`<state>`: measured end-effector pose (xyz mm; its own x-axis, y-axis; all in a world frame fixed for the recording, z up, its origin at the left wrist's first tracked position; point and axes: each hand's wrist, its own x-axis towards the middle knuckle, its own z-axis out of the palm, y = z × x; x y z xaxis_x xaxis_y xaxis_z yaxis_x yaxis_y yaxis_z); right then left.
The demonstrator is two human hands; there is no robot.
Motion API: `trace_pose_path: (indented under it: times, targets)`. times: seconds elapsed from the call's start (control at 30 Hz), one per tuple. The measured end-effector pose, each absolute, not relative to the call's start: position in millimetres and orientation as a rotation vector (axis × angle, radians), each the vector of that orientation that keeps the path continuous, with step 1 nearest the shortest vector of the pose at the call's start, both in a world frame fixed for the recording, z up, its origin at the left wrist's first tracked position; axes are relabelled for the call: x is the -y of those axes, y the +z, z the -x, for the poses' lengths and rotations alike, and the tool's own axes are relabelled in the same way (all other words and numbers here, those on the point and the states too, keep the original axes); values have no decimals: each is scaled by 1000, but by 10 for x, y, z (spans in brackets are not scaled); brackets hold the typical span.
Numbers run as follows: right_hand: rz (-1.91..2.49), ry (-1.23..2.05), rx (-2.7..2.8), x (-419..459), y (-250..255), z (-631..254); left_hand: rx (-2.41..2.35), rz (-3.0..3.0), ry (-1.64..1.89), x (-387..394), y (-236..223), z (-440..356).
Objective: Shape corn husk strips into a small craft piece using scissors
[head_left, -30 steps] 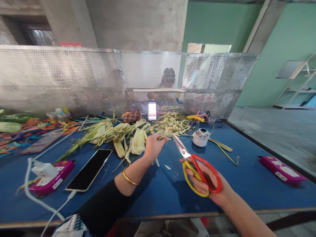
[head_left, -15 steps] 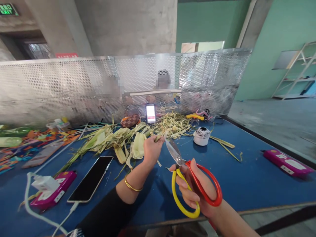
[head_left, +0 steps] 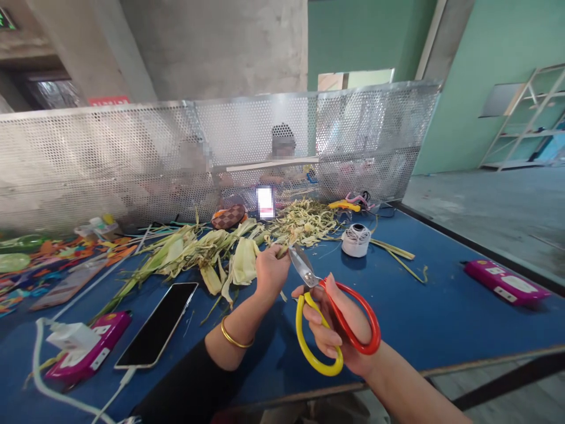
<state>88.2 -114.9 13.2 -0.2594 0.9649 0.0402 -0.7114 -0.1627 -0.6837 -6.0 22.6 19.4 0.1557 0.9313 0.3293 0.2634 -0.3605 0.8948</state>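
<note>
My left hand (head_left: 271,269) is closed on a small piece of corn husk (head_left: 282,250), most of it hidden by the fingers. My right hand (head_left: 338,324) grips scissors (head_left: 311,280) with one red and one yellow handle. Their blades are slightly parted and point at the husk, close by my left fingertips; whether they touch it I cannot tell. Left of and beyond my left hand lies a heap of long corn husks (head_left: 180,250). A pile of thin shredded husk strips (head_left: 306,221) rests just past the blades.
A spool of white thread (head_left: 355,241) stands right of the blades. A charging phone (head_left: 158,325) and a purple power strip (head_left: 90,347) lie at left, another purple strip (head_left: 505,284) at right. A perforated metal screen (head_left: 256,138) bounds the blue table (head_left: 424,318); people sit behind it.
My right hand has brought the scissors leftward to the husk in my left hand. The blades opened, then partly closed. My left hand keeps its hold, and the view has shifted slightly.
</note>
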Motion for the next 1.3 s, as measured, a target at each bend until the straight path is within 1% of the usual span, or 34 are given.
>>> trace_pose_path:
  times: [0.2,0.27,0.33,0.4,0.47,0.53,0.57,0.63,0.67,0.8,0.87,0.93,0.97,1.17,1.3]
  targets:
    - [589,1673,748,1178,207,-882,-1110,-1641,1183,-246,183,66]
    - [706,1610,797,1195,207,-932,-1094,-1565,1149,-256,194,64]
    - [942,1490,911,1189,205,-1039,-1075,-1463,1094,-265,222,63]
    - [1334,1257,1151,1146,209,-1197,-1053,-1344,1017,-272,265,69]
    - [1871,787,1536,1070,221,-1373,-1021,-1230,938,-276,313,84]
    - [2035,497,1647,984,236,-1523,-980,-1142,872,-274,352,101]
    - [2161,279,1784,945,246,-1578,-960,-1107,844,-271,365,107]
    - [2277,36,1966,879,276,-1647,-928,-1047,797,-263,376,112]
    - [2298,-27,2037,850,300,-1663,-916,-1022,779,-257,374,111]
    - [2201,-49,2100,678,440,-1626,-879,-948,740,-229,344,86]
    - [2040,83,2040,533,490,-1555,-865,-929,736,-214,330,73]
    - [1715,691,1657,370,490,-1468,-860,-916,736,-207,317,66]
    - [1667,806,1609,291,473,-1430,-861,-910,737,-209,310,65]
    - [1463,1177,1502,18,363,-1446,-901,-861,755,-283,237,69]
    - [1393,1311,1438,-20,311,-1539,-917,-828,742,-297,170,49]
